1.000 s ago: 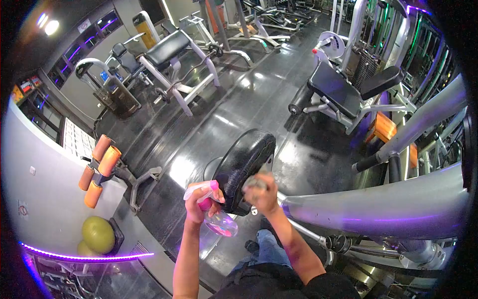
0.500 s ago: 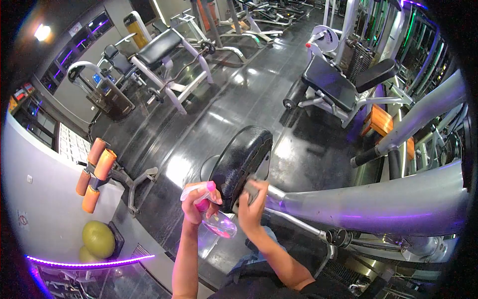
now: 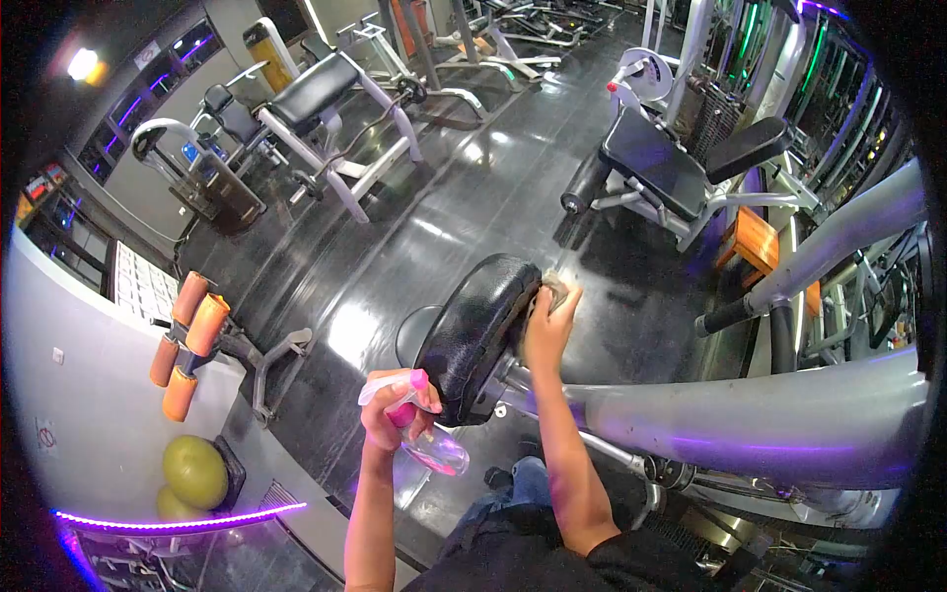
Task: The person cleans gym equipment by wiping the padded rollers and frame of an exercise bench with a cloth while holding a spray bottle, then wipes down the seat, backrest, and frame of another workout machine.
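A clear spray bottle (image 3: 439, 453) with a pink and white trigger head is gripped in my left hand (image 3: 388, 409), its body tilted down to the right. That hand sits at the near left end of a black padded seat (image 3: 475, 321). My right hand (image 3: 549, 335) is closed around a greyish cloth (image 3: 556, 289). The cloth is against the far right side of the pad, by its underside edge. Part of the cloth is hidden by my fingers.
A thick grey machine beam (image 3: 750, 419) runs right from under the pad. Orange foam rollers (image 3: 207, 326) and a green ball (image 3: 194, 473) are at left. A black bench (image 3: 651, 163) stands beyond at right, a preacher bench (image 3: 314, 96) at upper left.
My right hand has moved away from me with the cloth, from the near right side of the pad up to its far right end. The left hand with the spray bottle has barely moved.
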The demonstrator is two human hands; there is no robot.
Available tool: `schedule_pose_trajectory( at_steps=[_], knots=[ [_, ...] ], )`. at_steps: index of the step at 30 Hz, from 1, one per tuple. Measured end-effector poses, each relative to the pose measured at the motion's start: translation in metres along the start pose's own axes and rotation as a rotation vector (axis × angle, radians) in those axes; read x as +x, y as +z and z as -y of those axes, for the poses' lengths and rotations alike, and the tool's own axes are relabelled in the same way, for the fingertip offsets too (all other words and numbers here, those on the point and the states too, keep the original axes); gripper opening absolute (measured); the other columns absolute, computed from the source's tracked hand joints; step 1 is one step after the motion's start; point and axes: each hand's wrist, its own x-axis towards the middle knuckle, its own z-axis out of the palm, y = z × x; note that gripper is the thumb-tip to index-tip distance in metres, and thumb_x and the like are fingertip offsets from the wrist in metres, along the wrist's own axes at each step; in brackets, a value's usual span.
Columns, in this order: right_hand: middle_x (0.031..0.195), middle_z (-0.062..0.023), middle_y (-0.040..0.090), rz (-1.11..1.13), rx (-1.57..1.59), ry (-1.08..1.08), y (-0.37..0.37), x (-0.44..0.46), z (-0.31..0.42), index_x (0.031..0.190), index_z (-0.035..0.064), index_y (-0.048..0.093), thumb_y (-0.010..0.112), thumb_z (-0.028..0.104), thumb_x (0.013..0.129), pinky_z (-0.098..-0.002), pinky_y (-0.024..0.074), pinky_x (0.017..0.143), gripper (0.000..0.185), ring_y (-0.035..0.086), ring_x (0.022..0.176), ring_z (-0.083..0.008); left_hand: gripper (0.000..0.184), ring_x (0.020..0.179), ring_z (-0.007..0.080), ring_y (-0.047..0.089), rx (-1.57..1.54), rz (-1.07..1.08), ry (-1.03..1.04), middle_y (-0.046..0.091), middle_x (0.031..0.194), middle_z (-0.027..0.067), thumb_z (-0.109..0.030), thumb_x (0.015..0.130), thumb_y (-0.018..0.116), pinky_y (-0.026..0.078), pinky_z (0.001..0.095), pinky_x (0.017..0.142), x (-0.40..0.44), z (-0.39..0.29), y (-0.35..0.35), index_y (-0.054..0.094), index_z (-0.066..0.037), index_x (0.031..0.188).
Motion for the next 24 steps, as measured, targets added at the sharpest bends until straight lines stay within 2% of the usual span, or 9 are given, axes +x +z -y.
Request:
schedule_pose_trajectory(
  at_steps=[1, 4, 8, 11, 13, 15, 18, 21, 24],
  knots=[
    [0.113, -0.0256, 0.051, -0.038, 0.008, -0.061, 0.002, -0.01, -0.004, 0.116, -0.0014, 0.043, 0.047, 0.023, 0.095, -0.0449, 0.0382, 0.094, 0.032, 0.051, 0.109, -0.0392, 0.043, 0.029, 0.016, 0.044, -0.002, 0.001, -0.002, 0.061, 0.063, 0.0216, -0.034, 0.08, 0.049, 0.042, 0.0289, 0.033, 0.0, -0.001, 0.0, 0.059, 0.006, 0.069],
    [0.113, -0.0273, 0.048, 0.062, -0.031, -0.004, -0.005, -0.059, 0.014, 0.117, -0.0026, 0.04, 0.05, 0.015, 0.093, -0.046, 0.037, 0.095, 0.031, 0.05, 0.108, -0.0417, 0.043, 0.029, 0.0161, 0.044, 0.029, 0.011, 0.003, 0.061, 0.062, 0.0217, -0.034, 0.08, 0.049, 0.042, 0.029, 0.032, 0.0, -0.001, -0.001, 0.059, 0.006, 0.069],
    [0.106, -0.025, 0.046, 0.215, -0.061, -0.245, -0.021, -0.121, 0.015, 0.116, -0.0012, 0.04, 0.055, 0.009, 0.089, -0.0467, 0.0415, 0.088, 0.033, 0.053, 0.1, -0.0416, 0.044, 0.029, 0.0162, 0.044, 0.027, 0.026, 0.024, 0.061, 0.062, 0.0219, -0.034, 0.081, 0.049, 0.042, 0.0289, 0.033, 0.0, 0.0, -0.002, 0.059, 0.006, 0.069],
    [0.106, -0.0237, 0.045, 0.274, -0.03, -0.334, -0.029, -0.153, 0.021, 0.117, -0.0006, 0.041, 0.059, 0.007, 0.086, -0.0465, 0.0435, 0.083, 0.037, 0.053, 0.098, -0.0406, 0.042, 0.03, 0.016, 0.044, 0.009, 0.056, 0.012, 0.062, 0.067, 0.0231, -0.033, 0.081, 0.05, 0.042, 0.0287, 0.035, 0.0, 0.0, -0.006, 0.058, 0.007, 0.072],
    [0.11, -0.0232, 0.044, 0.284, -0.057, -0.339, -0.029, -0.163, 0.004, 0.117, 0.0014, 0.041, 0.062, 0.006, 0.082, -0.0472, 0.0451, 0.081, 0.041, 0.054, 0.098, -0.041, 0.04, 0.031, 0.0157, 0.044, -0.023, 0.085, 0.006, 0.063, 0.071, 0.0242, -0.032, 0.081, 0.051, 0.043, 0.0284, 0.036, -0.001, 0.0, -0.008, 0.058, 0.007, 0.074],
    [0.111, -0.0226, 0.044, 0.295, -0.072, -0.494, -0.029, -0.166, -0.011, 0.118, 0.0054, 0.042, 0.067, 0.007, 0.079, -0.0483, 0.0468, 0.08, 0.046, 0.055, 0.097, -0.0418, 0.04, 0.032, 0.0156, 0.045, 0.039, 0.096, 0.024, 0.063, 0.073, 0.0238, -0.032, 0.081, 0.051, 0.044, 0.0282, 0.037, -0.001, -0.001, -0.008, 0.058, 0.007, 0.075],
    [0.109, -0.0223, 0.048, 0.373, -0.075, -0.491, -0.033, -0.167, -0.029, 0.113, 0.0058, 0.043, 0.067, 0.003, 0.075, -0.0469, 0.0438, 0.081, 0.044, 0.051, 0.099, -0.0389, 0.04, 0.035, 0.0153, 0.048, 0.071, 0.15, 0.06, 0.064, 0.076, 0.0224, -0.032, 0.082, 0.052, 0.043, 0.027, 0.039, -0.004, 0.0, -0.013, 0.059, 0.007, 0.077],
    [0.109, -0.0224, 0.048, 0.298, -0.069, -0.525, -0.027, -0.172, -0.048, 0.113, 0.0088, 0.043, 0.068, 0.004, 0.073, -0.0476, 0.0446, 0.08, 0.048, 0.051, 0.1, -0.0397, 0.04, 0.039, 0.014, 0.051, 0.093, 0.158, 0.1, 0.064, 0.078, 0.0206, -0.031, 0.084, 0.055, 0.041, 0.0257, 0.039, -0.014, 0.005, -0.016, 0.059, 0.008, 0.079],
    [0.112, -0.0208, 0.047, 0.231, -0.11, -0.562, -0.021, -0.179, -0.059, 0.113, 0.0102, 0.045, 0.071, 0.009, 0.074, -0.0489, 0.0473, 0.077, 0.047, 0.054, 0.097, -0.0408, 0.038, 0.045, 0.013, 0.054, 0.287, 0.122, 0.043, 0.063, 0.073, 0.0148, -0.03, 0.085, 0.061, 0.041, 0.0246, 0.041, -0.031, 0.009, -0.022, 0.06, 0.007, 0.077]
  ],
)
